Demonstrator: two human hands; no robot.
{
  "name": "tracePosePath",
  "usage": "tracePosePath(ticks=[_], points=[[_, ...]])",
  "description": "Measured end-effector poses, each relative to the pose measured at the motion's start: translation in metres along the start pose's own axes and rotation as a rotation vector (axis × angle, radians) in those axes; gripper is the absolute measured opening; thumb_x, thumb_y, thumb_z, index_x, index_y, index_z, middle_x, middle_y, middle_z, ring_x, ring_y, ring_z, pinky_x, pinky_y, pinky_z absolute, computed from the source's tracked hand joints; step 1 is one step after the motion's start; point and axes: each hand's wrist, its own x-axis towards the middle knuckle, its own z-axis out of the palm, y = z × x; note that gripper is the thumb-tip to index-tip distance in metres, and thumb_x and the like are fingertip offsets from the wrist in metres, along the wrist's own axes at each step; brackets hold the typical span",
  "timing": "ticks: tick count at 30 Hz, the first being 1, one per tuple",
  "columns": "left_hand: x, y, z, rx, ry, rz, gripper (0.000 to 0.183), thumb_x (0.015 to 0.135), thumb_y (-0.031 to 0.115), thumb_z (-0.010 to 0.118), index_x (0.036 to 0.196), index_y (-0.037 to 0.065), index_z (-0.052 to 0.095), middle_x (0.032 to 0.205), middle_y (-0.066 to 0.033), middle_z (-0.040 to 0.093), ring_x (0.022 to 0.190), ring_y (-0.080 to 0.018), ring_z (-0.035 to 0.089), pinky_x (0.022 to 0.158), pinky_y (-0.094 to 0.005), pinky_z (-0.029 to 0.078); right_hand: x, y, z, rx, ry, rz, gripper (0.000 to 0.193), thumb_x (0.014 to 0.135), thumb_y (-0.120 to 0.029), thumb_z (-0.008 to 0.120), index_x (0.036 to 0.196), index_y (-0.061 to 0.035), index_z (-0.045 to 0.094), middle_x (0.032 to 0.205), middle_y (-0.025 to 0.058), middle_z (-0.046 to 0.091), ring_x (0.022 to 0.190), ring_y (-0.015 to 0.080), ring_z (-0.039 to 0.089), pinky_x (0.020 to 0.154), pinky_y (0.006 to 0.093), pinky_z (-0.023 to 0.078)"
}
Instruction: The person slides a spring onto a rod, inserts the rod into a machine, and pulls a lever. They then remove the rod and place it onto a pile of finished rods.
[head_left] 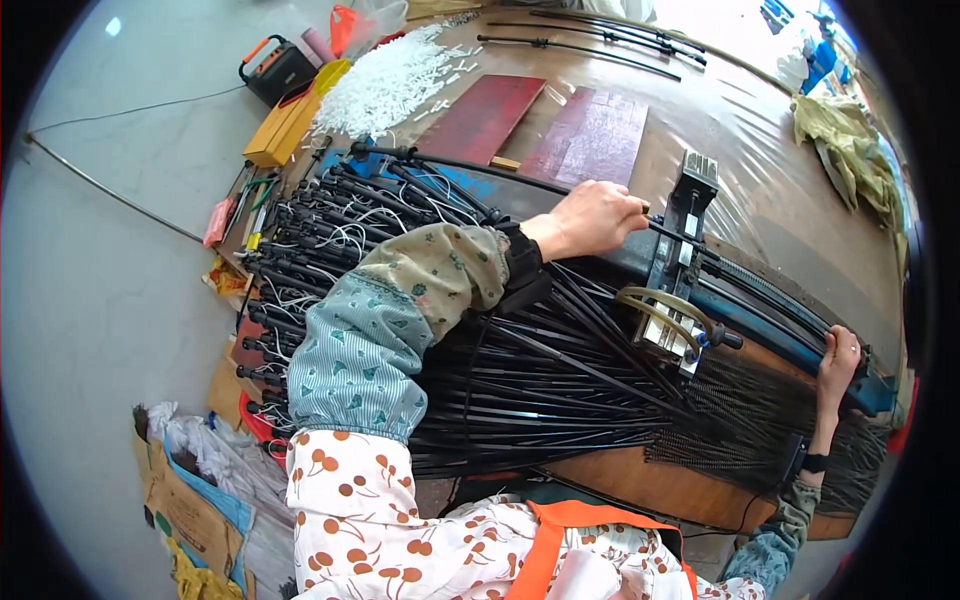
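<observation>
My left hand [598,218] is closed around a long, thin black rod [668,229], with the fingers curled and the thumb side toward the machine. The rod passes to the right beneath the head of a small metal press [693,180], which has a finned top block and yellowish hoses. At the far right, my right hand [842,360] pinches the rod's other end beside a blue metal rail [765,325]. Just below my left forearm lies a large heap of black rods [530,390], some with white cords at their left ends. They look like folded umbrella frames.
White small plastic pieces [385,85] are piled at the back left, near a yellow box [285,130] and a black case [278,72]. Two dark red boards [485,115] lie on the bench behind the rail. More black rods [600,40] lie farther back.
</observation>
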Motion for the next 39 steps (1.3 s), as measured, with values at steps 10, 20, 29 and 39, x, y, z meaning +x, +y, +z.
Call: tracePosePath(ticks=[10, 20, 29, 39], points=[[0.004, 0.007, 0.005, -0.159, 0.002, -0.038, 0.025, 0.094, 0.030, 0.067, 0.089, 0.005, 0.073, 0.087, -0.0163, 0.069, 0.086, -0.0377, 0.067, 0.076, -0.0469, 0.053, -0.022, 0.013, -0.012, -0.076, -0.002, 0.005, 0.016, 0.094, -0.003, 0.063, 0.109, -0.0032, 0.067, 0.108, 0.0137, 0.069, 0.110, 0.0321, 0.062, 0.099, 0.0416, 0.045], [0.014, 0.013, 0.000, 0.172, -0.213, -0.145, 0.020, 0.100, 0.029, 0.057, 0.097, 0.009, 0.060, 0.078, -0.0224, 0.064, 0.080, -0.0457, 0.064, 0.066, -0.0545, 0.048, -0.015, -0.160, -0.036, 0.215, -0.016, -0.110, 0.024, 0.088, -0.010, 0.071, 0.112, -0.0052, 0.071, 0.094, 0.0069, 0.072, 0.097, 0.0255, 0.063, 0.084, 0.0379, 0.042], [0.004, 0.013, -0.002, 0.150, -0.223, -0.152, 0.021, 0.100, 0.029, 0.057, 0.096, 0.008, 0.059, 0.081, -0.0225, 0.064, 0.082, -0.0451, 0.063, 0.068, -0.0524, 0.048, -0.017, -0.197, -0.020, 0.398, -0.155, -0.083, 0.035, 0.089, -0.014, 0.070, 0.122, -0.0030, 0.067, 0.093, 0.0069, 0.070, 0.094, 0.0238, 0.061, 0.083, 0.0369, 0.040], [0.016, 0.018, 0.008, 0.160, -0.107, 0.077, 0.018, 0.103, 0.023, 0.055, 0.097, 0.006, 0.056, 0.082, -0.0228, 0.063, 0.082, -0.0453, 0.063, 0.065, -0.0523, 0.047, 0.008, -0.183, 0.005, 0.906, -0.368, 0.019, 0.016, 0.097, -0.008, 0.063, 0.109, 0.0018, 0.062, 0.082, 0.0114, 0.064, 0.071, 0.0185, 0.063, 0.063, 0.0315, 0.050]])
